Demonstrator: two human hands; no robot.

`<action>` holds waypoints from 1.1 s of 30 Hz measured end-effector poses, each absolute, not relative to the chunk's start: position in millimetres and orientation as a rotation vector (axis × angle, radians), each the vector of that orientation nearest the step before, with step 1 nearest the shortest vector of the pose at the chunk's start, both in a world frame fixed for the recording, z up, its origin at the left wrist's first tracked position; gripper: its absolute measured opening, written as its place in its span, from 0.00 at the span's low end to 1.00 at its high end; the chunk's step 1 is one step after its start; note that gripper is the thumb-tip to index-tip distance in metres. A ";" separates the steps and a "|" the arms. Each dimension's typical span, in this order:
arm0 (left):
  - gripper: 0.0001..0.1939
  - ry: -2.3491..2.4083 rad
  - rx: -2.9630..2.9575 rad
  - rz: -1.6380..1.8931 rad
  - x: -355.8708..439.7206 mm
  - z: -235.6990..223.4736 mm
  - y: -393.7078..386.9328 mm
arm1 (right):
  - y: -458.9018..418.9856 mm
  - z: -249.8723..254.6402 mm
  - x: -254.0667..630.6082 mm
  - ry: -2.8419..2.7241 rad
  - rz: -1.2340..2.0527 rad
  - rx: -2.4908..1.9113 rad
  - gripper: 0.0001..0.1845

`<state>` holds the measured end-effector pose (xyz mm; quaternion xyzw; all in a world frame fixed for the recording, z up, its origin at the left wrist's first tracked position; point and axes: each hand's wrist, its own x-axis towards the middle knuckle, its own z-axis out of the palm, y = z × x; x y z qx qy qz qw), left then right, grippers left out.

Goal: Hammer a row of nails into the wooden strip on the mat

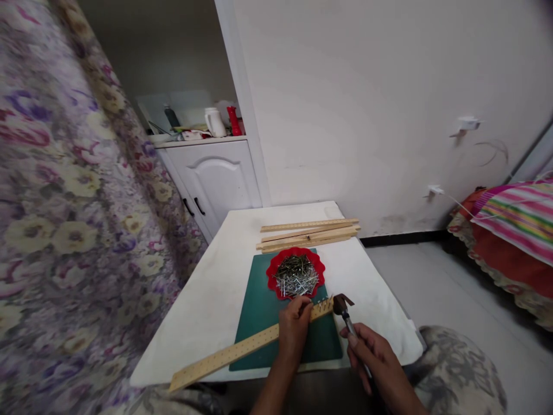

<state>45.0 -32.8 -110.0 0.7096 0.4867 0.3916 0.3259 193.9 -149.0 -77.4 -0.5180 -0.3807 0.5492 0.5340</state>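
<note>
My left hand rests on a wooden strip dotted with rows of marks, its thumb and fingers pinched near the strip's right end. What the pinch holds, if anything, is too small to make out. Several nails stand up from the wood just right of those fingers. In my right hand is a hammer, its head beside the strip's right end. The strip lies slantwise across a green mat. Behind my left hand, a red scalloped dish holds a heap of nails, dark ones and silvery ones.
Several wooden strips lie at the far side of the white-covered table. A floral curtain hangs at left, near a white cabinet. My knee is by the table's right corner; a bed stands further right.
</note>
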 end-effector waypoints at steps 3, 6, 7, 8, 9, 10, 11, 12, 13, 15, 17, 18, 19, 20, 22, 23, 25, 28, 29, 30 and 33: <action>0.09 1.265 1.877 1.014 45.0 -110.9 -32.4 | -149.8 -79.1 193.2 -0.916 1.310 -1.223 0.21; 0.08 1.263 1.901 1.020 45.8 -110.9 -32.0 | -151.1 -78.5 192.1 -0.932 1.311 -1.217 0.20; 0.08 1.265 1.907 1.025 46.1 -110.6 -32.1 | -151.1 -77.7 191.6 -0.934 1.313 -1.216 0.20; 0.08 1.268 1.909 1.029 46.5 -110.2 -32.1 | -150.7 -76.6 191.1 -0.937 1.318 -1.213 0.19; 0.08 1.270 1.908 1.030 46.8 -109.7 -32.3 | -149.7 -75.3 190.4 -0.940 1.325 -1.208 0.19; 0.07 1.274 1.903 1.028 47.1 -109.4 -32.4 | -148.1 -74.0 189.6 -0.944 1.332 -1.200 0.20; 0.07 1.279 1.897 1.025 47.4 -109.2 -32.5 | -146.0 -72.7 188.7 -0.951 1.341 -1.192 0.20; 0.07 1.282 1.890 1.020 47.6 -109.2 -32.5 | -143.3 -71.5 187.6 -0.962 1.349 -1.185 0.19; 0.08 1.282 1.885 1.016 47.9 -109.6 -32.4 | -140.3 -70.4 186.2 -0.978 1.350 -1.179 0.19; 0.08 1.274 1.886 1.015 48.2 -111.3 -31.8 | -133.5 -68.6 182.8 -1.014 1.350 -1.172 0.18; 0.08 1.265 1.897 1.013 48.4 -113.8 -31.1 | -126.8 -67.0 178.9 -1.035 1.347 -1.170 0.17; 0.08 1.265 1.902 1.010 48.4 -115.1 -30.7 | -123.8 -66.4 177.0 -1.040 1.345 -1.169 0.17; 0.08 1.271 1.905 1.006 48.4 -116.3 -30.4 | -121.3 -65.9 175.4 -1.041 1.347 -1.169 0.18; 0.08 1.278 1.906 1.000 48.2 -117.3 -30.2 | -119.3 -65.5 174.1 -1.039 1.346 -1.169 0.18; 0.08 1.292 1.911 0.994 47.9 -118.3 -30.1 | -116.5 -65.3 172.6 -1.038 1.344 -1.169 0.18; 0.07 1.297 1.915 0.995 47.8 -118.3 -30.1 | -115.8 -65.4 172.4 -1.039 1.345 -1.171 0.18; 0.07 1.295 1.920 1.002 47.8 -117.5 -30.3 | -115.1 -65.8 172.7 -1.047 1.348 -1.173 0.18; 0.08 1.291 1.918 1.005 48.0 -116.2 -30.6 | -114.9 -66.8 173.1 -1.051 1.345 -1.166 0.17; 0.08 1.294 1.918 1.005 48.1 -116.1 -30.6 | -114.9 -67.0 172.9 -1.047 1.344 -1.162 0.17; 0.08 1.301 1.919 1.005 48.2 -116.1 -30.7 | -114.8 -67.2 172.6 -1.044 1.343 -1.160 0.17; 0.08 1.320 1.915 0.996 48.2 -116.3 -31.2 | -115.0 -67.3 171.2 -1.060 1.341 -1.183 0.17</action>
